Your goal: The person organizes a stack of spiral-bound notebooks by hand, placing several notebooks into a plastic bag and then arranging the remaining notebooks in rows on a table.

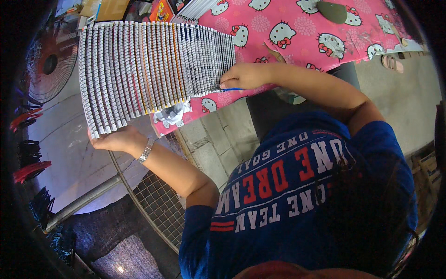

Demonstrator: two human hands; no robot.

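Observation:
A long row of spiral-bound notebooks [139,69] stands packed side by side, bindings facing me, fanning out toward the left. Its right part rests on the table, while the left end reaches out past the table's edge. My left hand [116,141], with a metal watch on the wrist, cups that end from below; its fingertips are partly hidden by the notebooks. At the right end, my right hand [246,76] is closed with curled fingers against the last bindings. A slim blue thing [232,89] juts out beneath its fingers; its kind is unclear.
The table has a pink cartoon-cat cover [304,39], with a dark greenish flat piece [331,12] on it. More books [197,9] lie behind the row. A fan [50,64] stands far left, above a metal bar [86,202] and a wire grid [160,204].

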